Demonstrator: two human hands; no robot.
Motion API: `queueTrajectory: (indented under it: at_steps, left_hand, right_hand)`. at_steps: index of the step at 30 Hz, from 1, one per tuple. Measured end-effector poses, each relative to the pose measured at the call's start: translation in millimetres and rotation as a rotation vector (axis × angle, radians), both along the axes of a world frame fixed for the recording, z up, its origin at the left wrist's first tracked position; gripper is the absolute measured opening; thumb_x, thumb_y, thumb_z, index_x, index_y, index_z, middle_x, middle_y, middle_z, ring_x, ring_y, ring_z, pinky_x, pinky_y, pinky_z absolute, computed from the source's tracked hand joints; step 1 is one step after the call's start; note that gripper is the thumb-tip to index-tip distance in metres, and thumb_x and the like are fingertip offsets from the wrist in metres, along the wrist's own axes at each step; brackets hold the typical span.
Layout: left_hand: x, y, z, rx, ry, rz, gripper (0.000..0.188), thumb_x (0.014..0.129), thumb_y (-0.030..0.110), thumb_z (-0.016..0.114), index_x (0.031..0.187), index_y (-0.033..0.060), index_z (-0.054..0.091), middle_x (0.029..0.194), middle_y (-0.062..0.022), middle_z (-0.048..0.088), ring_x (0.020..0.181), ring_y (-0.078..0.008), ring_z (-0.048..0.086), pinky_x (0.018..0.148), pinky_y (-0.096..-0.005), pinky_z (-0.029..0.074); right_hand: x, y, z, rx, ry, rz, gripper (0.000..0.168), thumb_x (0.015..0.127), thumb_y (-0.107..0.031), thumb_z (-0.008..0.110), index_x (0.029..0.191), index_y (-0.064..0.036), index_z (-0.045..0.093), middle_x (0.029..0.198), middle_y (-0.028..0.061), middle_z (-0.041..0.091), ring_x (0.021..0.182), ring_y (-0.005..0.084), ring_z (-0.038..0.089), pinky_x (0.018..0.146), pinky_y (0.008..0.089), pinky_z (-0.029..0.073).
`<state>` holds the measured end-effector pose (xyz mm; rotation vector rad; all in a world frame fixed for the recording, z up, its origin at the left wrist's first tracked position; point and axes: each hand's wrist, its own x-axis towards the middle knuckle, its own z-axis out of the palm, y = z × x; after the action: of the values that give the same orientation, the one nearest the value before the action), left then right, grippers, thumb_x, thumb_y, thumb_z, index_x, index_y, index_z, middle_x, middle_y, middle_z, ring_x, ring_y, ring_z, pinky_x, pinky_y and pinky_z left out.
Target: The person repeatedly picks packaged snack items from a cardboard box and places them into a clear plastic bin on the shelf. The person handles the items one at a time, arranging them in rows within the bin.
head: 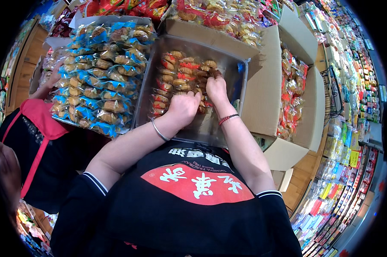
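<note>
Before me stands a clear plastic bin [198,133] holding rows of small round pastries [183,82] in clear wrappers with red print. My left hand [185,107] is inside the bin with curled fingers, at the near end of the middle and right rows. Beside it, my right hand [217,88] reaches down at the right-hand row, its fingertips against the pastries near the far end. Both palms face away from me, so whether either hand grips a packet is hidden. The bin's bottom shows at the near right.
Left of the bin are stacked blue-wrapped pastries [100,77]. An open cardboard box [264,86] adjoins its right side, with red-wrapped packets [291,96] beyond. More packaged pastries [219,16] lie behind. A person in a dark top with red straps [36,154] is close on my left.
</note>
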<state>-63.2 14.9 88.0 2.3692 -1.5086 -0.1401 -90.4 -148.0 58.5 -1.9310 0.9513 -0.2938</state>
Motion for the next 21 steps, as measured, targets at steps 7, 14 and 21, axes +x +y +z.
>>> queueTrajectory:
  at_steps: [7, 14, 21]
  left_hand:
    - [2, 2, -3, -0.051, 0.005, 0.01, 0.026, 0.073, 0.01, 0.063, 0.098, 0.0055, 0.058, 0.076, -0.0109, 0.061, 0.068, -0.0274, 0.065, 0.056, -0.0388, 0.052]
    - [1, 2, -4, -0.011, 0.049, 0.018, 0.037, 0.066, 0.013, 0.072, 0.098, 0.0055, 0.056, 0.08, -0.0112, 0.061, 0.07, -0.0279, 0.065, 0.057, -0.0399, 0.052]
    - [3, 0, 2, 0.065, 0.109, 0.016, 0.038, 0.069, 0.014, 0.072, 0.101, 0.0056, 0.054, 0.083, -0.0123, 0.063, 0.074, -0.0299, 0.067, 0.059, -0.0413, 0.053]
  right_hand:
    - [7, 2, 22, -0.061, 0.111, 0.067, 0.046, 0.084, -0.013, 0.049, 0.127, 0.002, 0.056, 0.139, 0.0278, 0.048, 0.124, 0.0393, 0.051, 0.105, 0.0412, 0.041]
    - [11, -5, -12, 0.126, -0.265, -0.101, 0.05, 0.087, -0.007, 0.054, 0.135, 0.004, 0.045, 0.122, 0.0255, 0.062, 0.116, 0.0339, 0.06, 0.099, 0.036, 0.045]
    - [17, -4, 4, 0.569, -0.262, -0.094, 0.045, 0.093, -0.006, 0.048, 0.137, 0.004, 0.045, 0.131, 0.018, 0.057, 0.12, 0.0238, 0.054, 0.102, 0.0313, 0.041]
